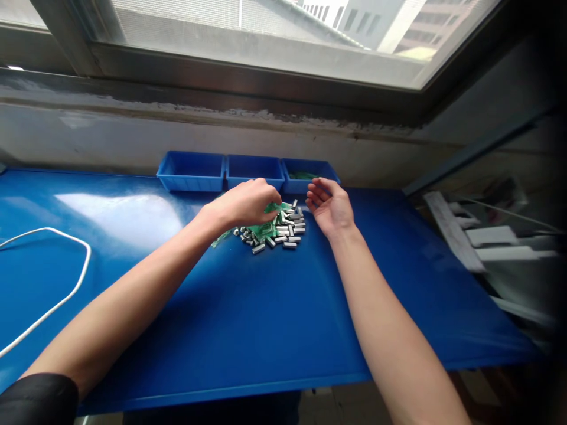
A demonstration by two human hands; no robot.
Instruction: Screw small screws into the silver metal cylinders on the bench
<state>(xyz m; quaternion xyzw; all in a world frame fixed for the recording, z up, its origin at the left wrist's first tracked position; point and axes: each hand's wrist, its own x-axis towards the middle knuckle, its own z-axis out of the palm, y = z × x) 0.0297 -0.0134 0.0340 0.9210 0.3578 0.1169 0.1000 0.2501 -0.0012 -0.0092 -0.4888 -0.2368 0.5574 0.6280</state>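
Observation:
A heap of several small silver metal pieces (287,232) mixed with green pieces (261,231) lies on the blue table (248,319), in front of the trays. My left hand (246,202) rests knuckles up on the heap's left side, fingers curled down onto a green piece; whether they grip it is hidden. My right hand (330,205) hovers just right of the heap, palm turned inward, fingers loosely bent and apart, holding nothing I can see.
Three blue trays stand in a row at the table's back edge: left (191,171), middle (254,170), right (307,176) with green pieces in it. A white cable (66,295) loops at the left. Grey and white bars (460,236) lie off the right edge.

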